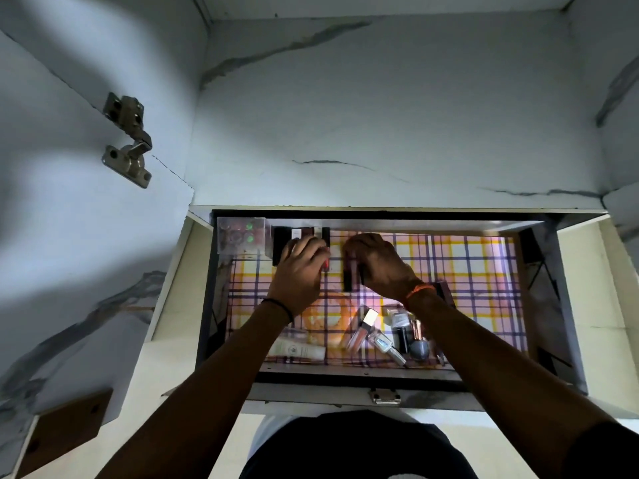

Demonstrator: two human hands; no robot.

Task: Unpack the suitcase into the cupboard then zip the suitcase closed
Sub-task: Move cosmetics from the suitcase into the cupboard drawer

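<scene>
An open cupboard drawer [380,373] lined with plaid paper lies below me. My left hand [300,267] reaches to its back left, fingers curled round a small red tube [326,261] beside a row of dark upright cosmetic tubes [278,245]. My right hand [375,262] grips a dark tube [351,274] standing near the back middle. A clear box of small pots [242,236] stands in the back left corner. The suitcase is out of view.
Loose cosmetics lie at the drawer's front: a white tube [299,349], a glass bottle [387,347], a lip gloss [361,328], a grey-capped bottle [419,349]. The cupboard door with its metal hinge [128,140] stands open at left. A latch [384,396] sits on the front edge.
</scene>
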